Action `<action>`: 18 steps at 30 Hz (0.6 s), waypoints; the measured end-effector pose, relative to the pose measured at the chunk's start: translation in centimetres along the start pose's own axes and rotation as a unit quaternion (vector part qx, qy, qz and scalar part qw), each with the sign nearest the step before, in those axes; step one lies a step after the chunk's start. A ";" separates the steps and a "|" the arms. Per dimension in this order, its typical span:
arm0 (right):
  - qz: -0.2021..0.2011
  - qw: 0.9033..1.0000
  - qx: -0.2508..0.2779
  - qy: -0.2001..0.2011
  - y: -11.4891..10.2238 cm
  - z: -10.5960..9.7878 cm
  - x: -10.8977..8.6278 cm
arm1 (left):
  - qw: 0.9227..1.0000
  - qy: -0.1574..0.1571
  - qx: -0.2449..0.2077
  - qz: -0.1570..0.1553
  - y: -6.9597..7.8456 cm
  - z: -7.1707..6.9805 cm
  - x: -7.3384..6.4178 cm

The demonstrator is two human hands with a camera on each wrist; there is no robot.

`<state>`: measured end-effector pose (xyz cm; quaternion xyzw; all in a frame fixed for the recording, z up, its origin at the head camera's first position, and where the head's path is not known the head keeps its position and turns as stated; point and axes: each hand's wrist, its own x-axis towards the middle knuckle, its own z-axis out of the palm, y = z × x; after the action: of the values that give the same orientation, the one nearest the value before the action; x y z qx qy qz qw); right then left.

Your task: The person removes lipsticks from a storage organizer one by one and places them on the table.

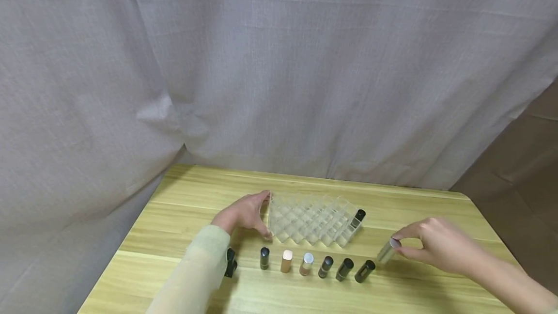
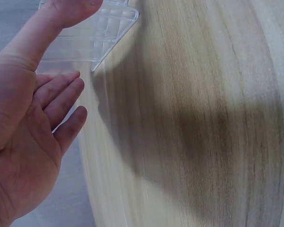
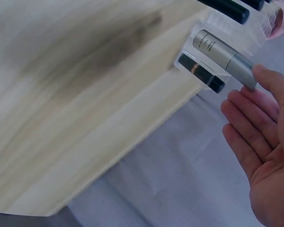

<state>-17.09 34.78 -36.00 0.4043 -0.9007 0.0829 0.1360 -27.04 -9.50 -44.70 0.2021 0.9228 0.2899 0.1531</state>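
A clear plastic lipstick organizer (image 1: 301, 217) with a grid of slots lies on the table. My left hand (image 1: 247, 212) holds its left end, thumb at the near corner and fingers at the far one; the left wrist view shows the other fingers loosely bent. Between thumb and fingertips, my right hand (image 1: 440, 246) pinches the top of a silver lipstick tube (image 3: 222, 54), tilted, to the right of the organizer. One black lipstick (image 1: 358, 218) leans in the organizer's right-end slot. In front stands a row of several lipsticks, among them a rose-gold one (image 1: 286, 261) and a silver-capped one (image 1: 306, 264).
The wooden table (image 1: 148, 236) ends at the back against a grey cloth (image 1: 279, 86). Black lipsticks (image 1: 364, 271) stand at the row's right, close to the silver tube. Another black lipstick (image 1: 264, 258) forms the row's left end, near the left forearm.
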 end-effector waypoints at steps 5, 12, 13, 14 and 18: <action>-0.001 1.000 0.012 0.004 -0.2 0.9 -1.1 | 1.000 0.001 -0.003 0.003 -0.1 0.0 0.0; -0.002 1.000 -0.002 0.013 -0.4 2.3 -2.3 | 1.000 -0.001 -0.007 0.004 -0.1 -0.1 0.0; -0.003 1.000 0.000 0.013 -0.5 2.5 -2.4 | 1.000 -0.001 -0.008 0.004 -0.1 -0.1 0.0; -0.003 1.000 0.002 0.014 -0.5 2.7 -2.6 | 1.000 -0.001 -0.009 0.004 0.0 -0.1 0.0; -0.008 1.000 0.015 0.009 -0.5 3.4 -3.0 | 1.000 -0.004 -0.008 0.003 0.1 0.0 0.0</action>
<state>-15.45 35.67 -40.12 0.4124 -0.8949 0.0991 0.1386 -27.05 -9.47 -44.64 0.2044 0.9195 0.2966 0.1572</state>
